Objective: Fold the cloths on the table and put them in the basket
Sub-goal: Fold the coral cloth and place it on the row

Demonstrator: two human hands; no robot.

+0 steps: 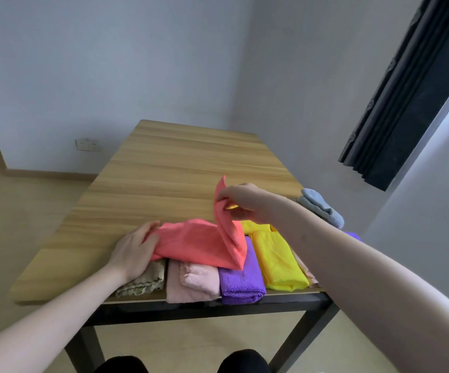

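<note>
coral cloth (199, 244) lies over the folded row at the desk (164, 168) front. the right hand (240, 201) pinches its lifted corner, probably to fold it over; the left hand (134, 250) grips the other end, anchoring it. no basket visible.

The coral cloth (199, 244) covers the far parts of the beige cloth (145, 281), pink cloth (193, 284) and purple cloth (240, 278). The right forearm hides part of the yellow cloth (277, 262), a second purple cloth (353, 236) and the desk (164, 168) edge. Left fingertips (152, 238) are tucked under coral fabric.
</note>
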